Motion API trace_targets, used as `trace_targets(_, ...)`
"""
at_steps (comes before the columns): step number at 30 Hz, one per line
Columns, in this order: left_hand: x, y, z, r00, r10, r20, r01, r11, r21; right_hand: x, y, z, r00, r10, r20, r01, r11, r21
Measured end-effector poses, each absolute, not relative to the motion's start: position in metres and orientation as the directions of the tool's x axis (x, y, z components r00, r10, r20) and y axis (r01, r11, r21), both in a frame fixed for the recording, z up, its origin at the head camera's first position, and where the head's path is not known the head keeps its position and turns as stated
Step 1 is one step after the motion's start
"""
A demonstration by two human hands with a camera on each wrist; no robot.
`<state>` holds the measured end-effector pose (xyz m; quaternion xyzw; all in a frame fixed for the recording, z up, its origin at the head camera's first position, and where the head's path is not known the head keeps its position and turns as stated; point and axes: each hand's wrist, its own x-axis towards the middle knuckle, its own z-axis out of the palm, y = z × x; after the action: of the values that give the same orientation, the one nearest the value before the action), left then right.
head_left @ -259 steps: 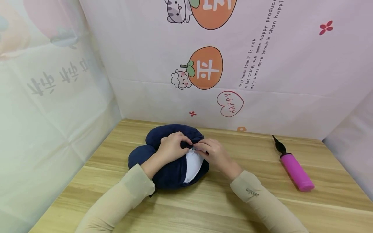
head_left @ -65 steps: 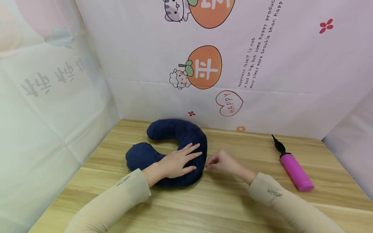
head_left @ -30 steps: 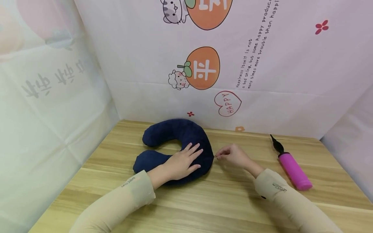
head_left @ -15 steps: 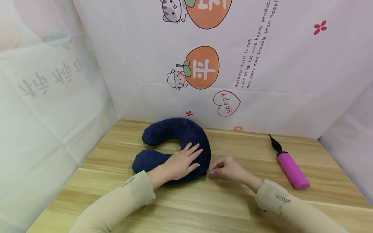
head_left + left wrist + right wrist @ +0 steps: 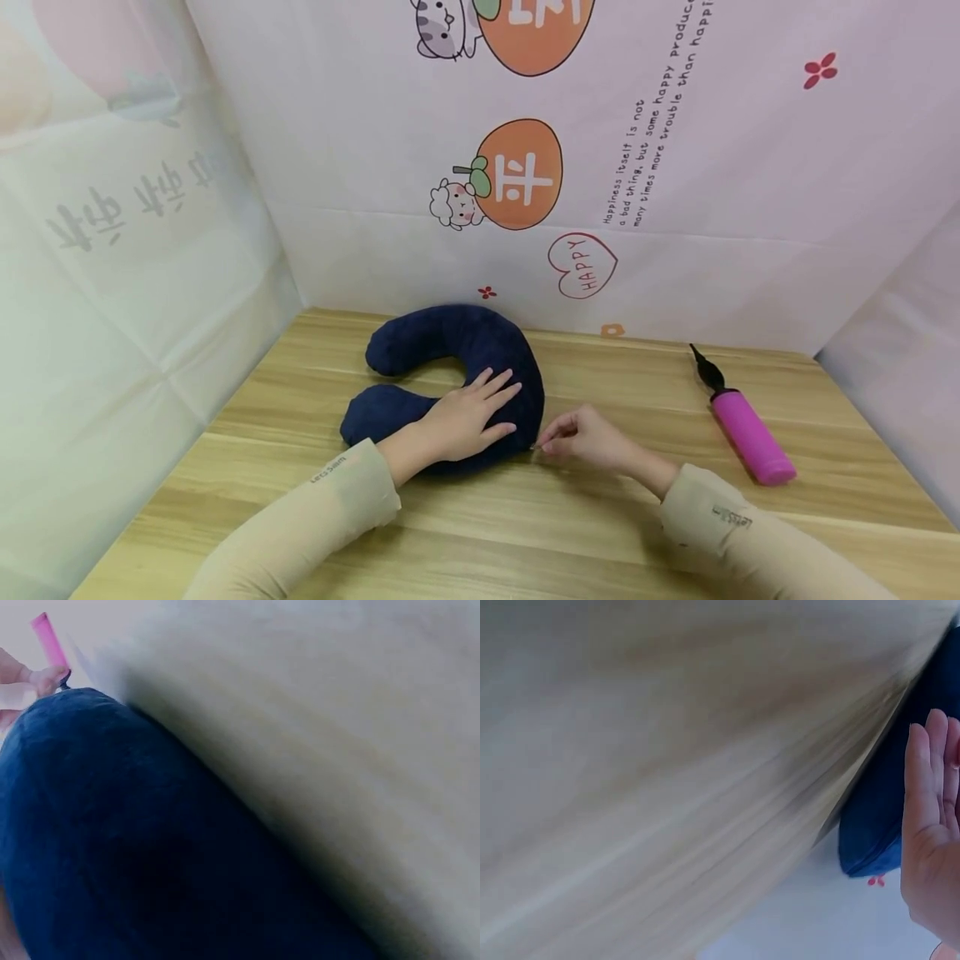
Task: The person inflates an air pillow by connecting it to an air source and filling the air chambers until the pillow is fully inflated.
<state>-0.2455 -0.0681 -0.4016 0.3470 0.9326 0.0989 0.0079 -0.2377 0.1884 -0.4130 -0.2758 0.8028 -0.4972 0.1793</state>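
Observation:
A navy U-shaped neck pillow (image 5: 450,329) lies on the wooden table, its two ends pointing left. My left hand (image 5: 457,421) rests flat on its near right part, fingers spread. At the pillow's outer right edge, my right hand (image 5: 585,437) pinches a small zipper pull (image 5: 536,447) between thumb and forefinger. In the left wrist view the pillow's rounded side (image 5: 135,810) fills the lower left, with the right hand's fingers at its far end. The right wrist view shows the right hand (image 5: 934,825) beside the pillow.
A pink hand pump (image 5: 752,437) with a black nozzle lies on the right of the wooden table (image 5: 525,533). White printed cloth (image 5: 375,150) hangs upright behind the table and along both sides.
Earlier, both hands worked at an opening in the pillow cover showing white inside; no opening shows now. My right hand has moved nearer along the edge, while my left hand stays on the pillow.

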Motion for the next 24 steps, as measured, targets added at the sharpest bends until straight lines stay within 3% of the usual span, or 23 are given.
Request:
trace_targets(15, -0.228, -0.065, -0.396, -0.774, 0.631, -0.046, 0.61, 0.764, 0.212, -0.255, 0.222, -0.399, -0.875, -0.485, 0.005, -0.306, 0.543, -0.782)
trace_targets(24, -0.222, -0.061, -0.4, -0.778, 0.628, 0.02, 0.621, 0.764, 0.174, -0.24, 0.221, -0.402, -0.874, -0.485, -0.024, -0.257, 0.504, -0.824)
